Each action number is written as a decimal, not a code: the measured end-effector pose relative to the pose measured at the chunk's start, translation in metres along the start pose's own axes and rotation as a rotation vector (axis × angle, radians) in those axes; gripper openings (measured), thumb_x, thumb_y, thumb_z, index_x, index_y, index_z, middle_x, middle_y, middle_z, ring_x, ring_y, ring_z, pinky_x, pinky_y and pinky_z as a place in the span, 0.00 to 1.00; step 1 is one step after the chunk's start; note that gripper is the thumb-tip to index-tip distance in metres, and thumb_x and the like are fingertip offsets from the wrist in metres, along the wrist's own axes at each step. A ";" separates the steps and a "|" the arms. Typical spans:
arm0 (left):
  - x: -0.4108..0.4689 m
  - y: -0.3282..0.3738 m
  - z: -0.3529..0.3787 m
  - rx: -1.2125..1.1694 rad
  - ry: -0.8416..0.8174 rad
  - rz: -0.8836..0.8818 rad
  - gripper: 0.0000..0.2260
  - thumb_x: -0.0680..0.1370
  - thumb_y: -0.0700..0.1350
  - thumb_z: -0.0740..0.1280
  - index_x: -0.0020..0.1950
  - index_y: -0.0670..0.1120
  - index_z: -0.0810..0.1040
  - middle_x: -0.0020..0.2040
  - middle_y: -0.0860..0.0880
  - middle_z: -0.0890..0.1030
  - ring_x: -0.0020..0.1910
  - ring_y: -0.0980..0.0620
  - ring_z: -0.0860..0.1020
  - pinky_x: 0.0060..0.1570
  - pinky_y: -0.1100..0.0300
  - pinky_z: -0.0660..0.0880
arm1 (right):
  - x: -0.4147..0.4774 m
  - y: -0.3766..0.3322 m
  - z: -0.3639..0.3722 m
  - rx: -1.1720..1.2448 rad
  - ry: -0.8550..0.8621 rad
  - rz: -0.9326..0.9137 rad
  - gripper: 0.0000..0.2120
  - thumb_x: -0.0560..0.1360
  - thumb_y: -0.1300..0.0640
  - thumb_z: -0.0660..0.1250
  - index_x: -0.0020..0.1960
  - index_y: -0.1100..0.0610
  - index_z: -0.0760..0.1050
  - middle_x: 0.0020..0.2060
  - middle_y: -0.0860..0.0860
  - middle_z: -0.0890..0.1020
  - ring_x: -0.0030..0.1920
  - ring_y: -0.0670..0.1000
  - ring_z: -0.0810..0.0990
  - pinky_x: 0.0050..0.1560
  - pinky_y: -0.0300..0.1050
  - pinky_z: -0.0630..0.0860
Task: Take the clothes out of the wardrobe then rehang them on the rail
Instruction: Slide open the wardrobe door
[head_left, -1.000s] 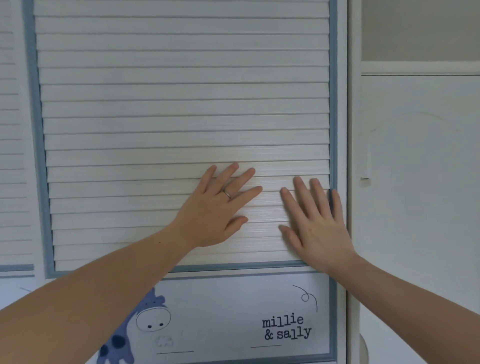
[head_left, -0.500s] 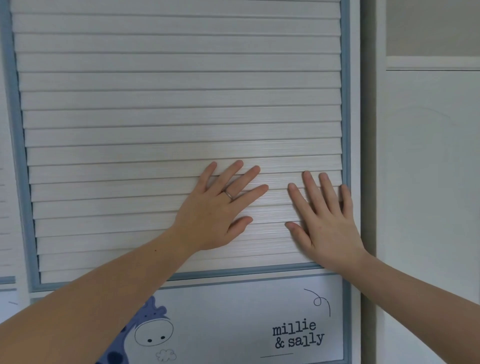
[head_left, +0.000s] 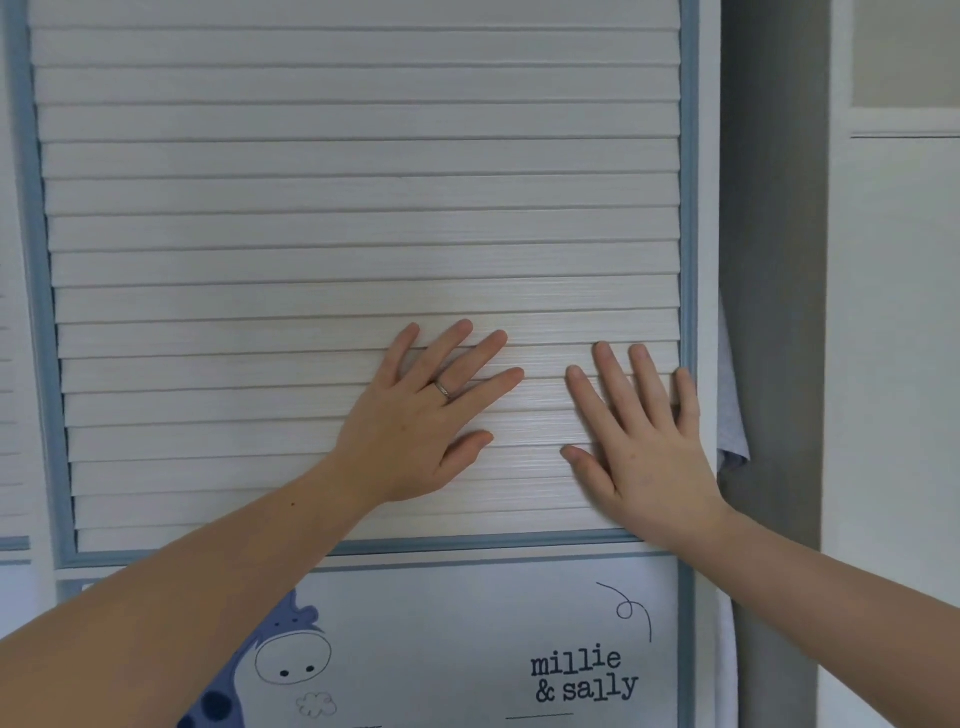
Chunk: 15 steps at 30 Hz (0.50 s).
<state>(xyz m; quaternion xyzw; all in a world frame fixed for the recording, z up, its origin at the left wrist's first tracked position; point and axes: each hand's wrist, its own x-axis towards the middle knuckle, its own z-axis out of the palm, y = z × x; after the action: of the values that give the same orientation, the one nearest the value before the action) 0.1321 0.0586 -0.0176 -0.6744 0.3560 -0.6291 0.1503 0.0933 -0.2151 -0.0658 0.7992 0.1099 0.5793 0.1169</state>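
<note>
A white slatted sliding wardrobe door (head_left: 311, 208) with a blue frame fills the view. My left hand (head_left: 415, 421) lies flat on its lower slats with fingers spread and a ring on one finger. My right hand (head_left: 644, 447) presses flat near the door's right edge. To the right of the door a dark gap (head_left: 769, 260) shows into the wardrobe. A strip of pale grey-blue clothing (head_left: 730, 415) peeks out there, just beside my right hand. The rail and the rest of the clothes are hidden.
Below the slats the door has a panel (head_left: 467, 649) printed with a blue cartoon animal and the words "millie & sally". A white side panel (head_left: 893, 364) stands to the right of the gap. Another slatted door edge (head_left: 10, 312) shows at far left.
The door has slid left under both flat hands. The gap at its right edge has widened, and a bit of clothing now shows in it.
</note>
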 end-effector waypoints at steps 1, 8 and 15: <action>-0.004 -0.003 -0.001 0.004 0.001 -0.003 0.26 0.82 0.58 0.59 0.79 0.55 0.62 0.81 0.50 0.58 0.80 0.44 0.55 0.73 0.35 0.57 | 0.002 -0.005 0.000 0.004 0.003 -0.004 0.32 0.81 0.39 0.52 0.80 0.51 0.53 0.80 0.54 0.51 0.79 0.61 0.48 0.73 0.69 0.49; -0.030 -0.024 -0.009 0.030 -0.012 -0.051 0.26 0.81 0.57 0.59 0.79 0.54 0.62 0.81 0.49 0.58 0.80 0.43 0.56 0.73 0.34 0.56 | 0.015 -0.035 -0.001 0.034 0.032 -0.072 0.31 0.80 0.40 0.54 0.80 0.50 0.55 0.80 0.55 0.52 0.79 0.63 0.50 0.72 0.70 0.52; -0.054 -0.040 -0.020 0.037 -0.031 -0.122 0.26 0.81 0.57 0.59 0.79 0.53 0.63 0.81 0.49 0.58 0.79 0.43 0.56 0.73 0.35 0.55 | 0.030 -0.064 -0.003 0.018 0.045 -0.143 0.32 0.79 0.40 0.55 0.80 0.49 0.56 0.80 0.54 0.53 0.78 0.64 0.52 0.73 0.70 0.51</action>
<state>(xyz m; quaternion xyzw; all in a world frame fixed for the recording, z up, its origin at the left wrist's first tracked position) 0.1272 0.1278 -0.0287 -0.7016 0.3002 -0.6331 0.1296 0.0966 -0.1451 -0.0580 0.7771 0.1745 0.5862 0.1485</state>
